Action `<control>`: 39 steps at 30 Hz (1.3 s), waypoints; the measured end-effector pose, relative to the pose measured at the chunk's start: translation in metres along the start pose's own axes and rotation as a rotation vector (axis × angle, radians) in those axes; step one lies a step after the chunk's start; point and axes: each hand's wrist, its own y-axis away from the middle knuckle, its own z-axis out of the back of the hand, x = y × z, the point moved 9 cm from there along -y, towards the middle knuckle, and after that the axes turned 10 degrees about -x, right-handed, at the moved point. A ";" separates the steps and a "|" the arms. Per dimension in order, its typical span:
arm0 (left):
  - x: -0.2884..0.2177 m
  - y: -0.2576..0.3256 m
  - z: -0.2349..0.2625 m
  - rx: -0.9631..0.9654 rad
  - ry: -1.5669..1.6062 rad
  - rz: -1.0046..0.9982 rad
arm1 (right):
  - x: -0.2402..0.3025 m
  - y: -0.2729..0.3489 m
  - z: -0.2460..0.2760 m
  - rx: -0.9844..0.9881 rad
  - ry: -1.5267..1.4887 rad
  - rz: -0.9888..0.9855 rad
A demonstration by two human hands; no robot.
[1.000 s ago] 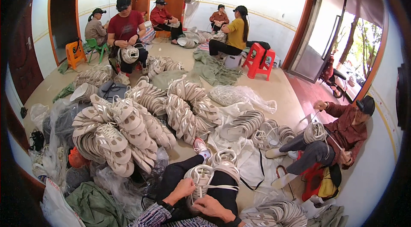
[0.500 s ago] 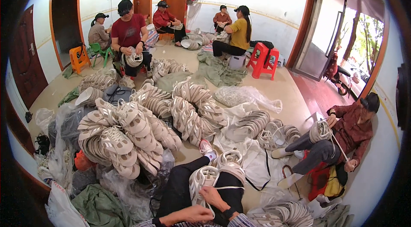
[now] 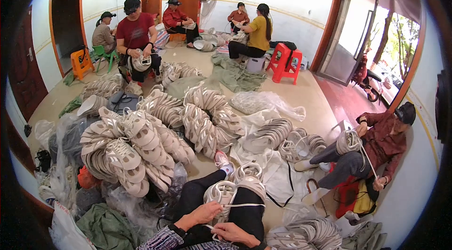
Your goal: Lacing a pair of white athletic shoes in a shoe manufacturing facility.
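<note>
On my lap lies a beige and white shoe upper (image 3: 220,194), toe and soleless body resting on my dark trousers. My left hand (image 3: 202,214) is closed in a pinch at the near edge of this upper, where a white shoelace (image 3: 245,205) runs off to the right across my leg. Below it, close to my body, my right hand (image 3: 233,232) pinches another stretch of white lace; its end is partly hidden by the fingers. A second shoe upper (image 3: 248,171) sits just beyond, by my knees.
Big curved stacks of shoe uppers (image 3: 127,151) cover the floor ahead left, with more stacks (image 3: 207,122) beyond. Another stack (image 3: 306,236) lies right of my legs. A seated person (image 3: 381,139) at right pulls a lace; several others work behind. Red stools (image 3: 285,61) stand near the open door.
My left hand has moved up to the upper's edge, while my right hand has come down from the upper toward my body. The whole view has shifted slightly.
</note>
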 end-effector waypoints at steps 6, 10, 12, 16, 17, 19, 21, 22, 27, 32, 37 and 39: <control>0.003 0.015 -0.004 -0.080 -0.025 -0.007 | 0.011 0.027 0.055 -0.226 0.020 0.140; 0.014 0.022 -0.008 -0.113 -0.054 0.109 | 0.069 0.079 0.156 -0.832 0.290 0.538; 0.027 0.027 -0.006 -0.130 -0.109 0.176 | 0.082 0.096 0.195 -1.008 0.382 0.525; 0.016 0.017 0.010 -0.199 -0.158 0.179 | 0.089 0.114 0.249 -1.172 0.233 0.268; 0.014 0.016 0.012 -0.205 -0.120 0.200 | 0.092 0.116 0.252 -1.185 0.149 0.285; 0.013 0.020 0.014 -0.208 -0.091 0.229 | 0.098 0.108 0.257 -1.107 0.085 0.275; 0.016 0.019 0.002 -0.128 -0.051 0.289 | 0.090 0.107 0.277 -1.003 -0.345 0.487; 0.018 0.020 -0.001 -0.124 -0.054 0.294 | 0.100 0.102 0.275 -1.001 -0.351 0.483; 0.012 0.014 -0.018 -0.145 -0.104 0.250 | 0.143 0.120 0.258 -1.059 -0.517 0.891; 0.007 -0.005 -0.028 -0.080 -0.159 0.376 | 0.056 0.063 0.202 -0.942 -0.248 0.464; 0.006 -0.015 -0.013 -0.189 -0.231 0.430 | -0.034 0.021 0.124 -0.753 -0.274 0.145; 0.014 -0.009 -0.002 -0.271 -0.238 0.407 | -0.060 0.009 0.096 -0.620 -0.250 -0.012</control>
